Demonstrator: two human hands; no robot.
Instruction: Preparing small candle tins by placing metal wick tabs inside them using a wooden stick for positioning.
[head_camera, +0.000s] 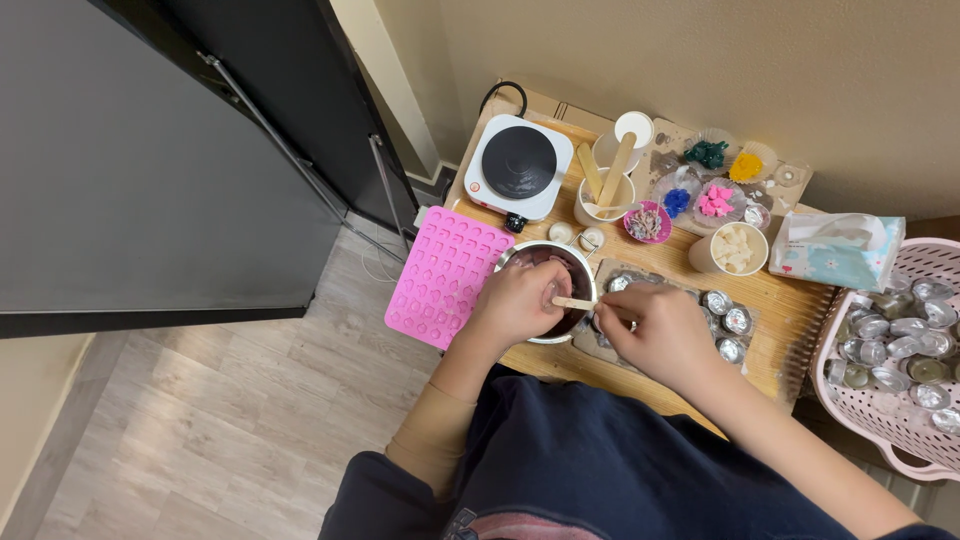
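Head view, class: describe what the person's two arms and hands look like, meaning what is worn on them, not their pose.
Both the left hand and the right hand are bare, with no gloves. The left forearm wears a snug beige sleeve. The right forearm is uncovered. A dark navy garment covers the upper body.

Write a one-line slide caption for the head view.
Left hand steadies a metal pot while right hand holds a wooden stick over it.

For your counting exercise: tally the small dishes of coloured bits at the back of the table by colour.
Green: 1
Yellow: 1
Blue: 1
Pink: 1
Total: 4
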